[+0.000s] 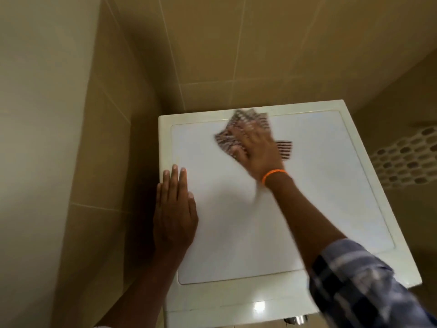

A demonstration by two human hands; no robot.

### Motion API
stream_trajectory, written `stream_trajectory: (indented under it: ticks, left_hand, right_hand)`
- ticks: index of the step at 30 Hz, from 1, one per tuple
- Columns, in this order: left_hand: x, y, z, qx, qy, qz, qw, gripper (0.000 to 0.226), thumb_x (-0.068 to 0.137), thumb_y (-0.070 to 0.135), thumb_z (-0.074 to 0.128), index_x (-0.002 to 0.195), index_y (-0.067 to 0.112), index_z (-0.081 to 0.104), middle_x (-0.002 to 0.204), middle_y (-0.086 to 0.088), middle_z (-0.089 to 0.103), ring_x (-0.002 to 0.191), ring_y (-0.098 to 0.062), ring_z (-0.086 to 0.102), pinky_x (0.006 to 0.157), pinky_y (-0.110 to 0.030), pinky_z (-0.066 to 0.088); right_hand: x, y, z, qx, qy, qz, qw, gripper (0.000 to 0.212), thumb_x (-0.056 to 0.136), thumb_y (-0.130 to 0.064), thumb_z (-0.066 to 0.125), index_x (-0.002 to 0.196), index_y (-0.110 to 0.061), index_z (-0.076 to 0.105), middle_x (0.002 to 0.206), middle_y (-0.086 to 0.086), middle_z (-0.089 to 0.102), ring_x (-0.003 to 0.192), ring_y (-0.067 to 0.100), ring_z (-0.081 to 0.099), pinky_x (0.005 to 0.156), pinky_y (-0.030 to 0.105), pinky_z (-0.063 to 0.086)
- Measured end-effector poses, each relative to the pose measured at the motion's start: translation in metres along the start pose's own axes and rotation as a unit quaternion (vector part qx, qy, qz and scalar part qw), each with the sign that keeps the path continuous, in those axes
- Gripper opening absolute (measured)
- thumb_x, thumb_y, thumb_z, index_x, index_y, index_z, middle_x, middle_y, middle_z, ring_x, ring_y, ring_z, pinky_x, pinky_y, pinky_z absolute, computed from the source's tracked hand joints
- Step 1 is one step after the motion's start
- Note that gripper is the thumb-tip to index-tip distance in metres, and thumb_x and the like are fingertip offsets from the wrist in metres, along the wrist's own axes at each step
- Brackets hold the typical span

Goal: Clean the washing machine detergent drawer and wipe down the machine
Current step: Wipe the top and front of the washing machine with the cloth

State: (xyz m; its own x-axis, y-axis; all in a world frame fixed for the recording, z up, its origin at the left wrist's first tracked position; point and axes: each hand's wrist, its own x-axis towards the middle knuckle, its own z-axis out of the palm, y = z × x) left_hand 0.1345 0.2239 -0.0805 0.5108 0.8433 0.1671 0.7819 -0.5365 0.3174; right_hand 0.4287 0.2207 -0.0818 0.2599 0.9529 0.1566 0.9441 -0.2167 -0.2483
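Striped cloth (238,129) lies flat under right hand (256,150), grip spread wide, pressing it onto washing machine (319,176) top near the back edge. Left hand (175,209) rests flat, grip relaxed, on the left rim. Cloth and right hand blurred; machine front cut off.

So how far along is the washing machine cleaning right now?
Nothing visible confirms the drawer step: the detergent drawer is out of view. In hand: the right hand presses a striped cloth on the far part of the machine top, blurred mid-wipe, while the left hand rests flat at the left edge. The rest of the machine looks left to wipe.
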Motion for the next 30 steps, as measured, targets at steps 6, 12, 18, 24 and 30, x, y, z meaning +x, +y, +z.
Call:
stream_trajectory:
  ticks: [6,12,18,24,30]
  left_hand:
    - [0.002,-0.001,0.005,0.021,-0.008,-0.001,1.0,0.058,0.112,0.024,0.031,0.169,0.009,0.028,0.177,-0.012,0.024,0.166,-0.029,0.016,0.132,-0.055,0.024]
    - [0.006,0.0,0.003,0.026,-0.016,-0.013,0.999,0.059,0.112,0.025,0.031,0.169,0.01,0.027,0.177,-0.012,0.023,0.166,-0.031,0.017,0.132,-0.055,0.024]
    - [0.006,-0.003,0.005,0.035,-0.014,-0.006,0.999,0.06,0.111,0.024,0.032,0.168,0.007,0.029,0.176,-0.015,0.027,0.165,-0.033,0.021,0.131,-0.056,0.024]
    - [0.006,-0.004,0.006,0.037,-0.028,-0.016,0.999,0.061,0.114,0.033,0.018,0.166,0.004,0.033,0.173,-0.021,0.031,0.162,-0.037,0.028,0.128,-0.061,0.031]
    - [0.007,-0.002,0.002,0.015,-0.01,-0.004,1.0,0.06,0.111,0.024,0.035,0.168,0.01,0.03,0.176,-0.012,0.026,0.166,-0.031,0.018,0.132,-0.056,0.023]
  right_hand:
    - [-0.065,0.185,-0.068,-0.056,0.013,0.313,0.948,0.068,0.102,-0.064,0.023,0.162,-0.033,0.035,0.169,0.009,0.032,0.155,0.038,0.027,0.126,0.057,0.021]
    - [-0.018,0.14,-0.042,-0.064,0.052,0.372,0.925,0.063,0.103,-0.053,0.031,0.159,-0.028,0.043,0.169,0.012,0.032,0.156,0.042,0.026,0.124,0.066,0.018]
    - [0.065,-0.095,0.026,0.023,0.011,0.026,0.999,0.052,0.102,-0.041,0.051,0.152,-0.026,0.054,0.163,0.016,0.042,0.15,0.042,0.037,0.124,0.058,0.025]
    - [0.089,-0.163,0.039,0.015,-0.096,-0.118,0.988,0.056,0.105,-0.058,0.038,0.159,-0.045,0.036,0.172,-0.008,0.025,0.161,0.023,0.013,0.129,0.051,0.007]
    - [0.066,-0.001,0.011,-0.012,-0.021,0.083,0.996,0.061,0.104,-0.062,0.032,0.155,-0.034,0.049,0.167,0.003,0.039,0.151,0.033,0.037,0.125,0.055,0.021]
